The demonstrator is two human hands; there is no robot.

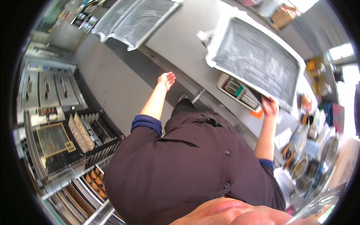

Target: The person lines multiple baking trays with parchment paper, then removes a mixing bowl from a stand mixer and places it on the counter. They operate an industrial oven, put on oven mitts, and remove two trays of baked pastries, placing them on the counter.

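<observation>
Along the right side of the grey desk (pixel 176 37), a large rectangular tray (pixel 258 56) lies at a slant, its dark surface covered in wrinkled clear film and its border pale. Looking down through the head camera from my remote seat, I see the wearer's right hand (pixel 270 107) at the tray's near edge, close to its lower right corner. Its fingers meet that edge, but I cannot tell whether they are clamped on it or merely resting against it. The left hand (pixel 166 81) holds nothing: it is out to the side, well apart from the tray, fingers extended and lying close to one another, above the grey floor (pixel 108 71). Partly covered by the tray's near edge is a white plastic box (pixel 220 82) with slim items inside, one of them green. Just beside the box, near the right wrist, I make out a flat orange piece (pixel 257 114). Two more film-covered trays (pixel 135 20) sit side by side at the upper left. The wearer's dark jacket (pixel 187 161) fills the lower middle, and browned baked pieces (pixel 95 183) rest on a rack at the lower left.
</observation>
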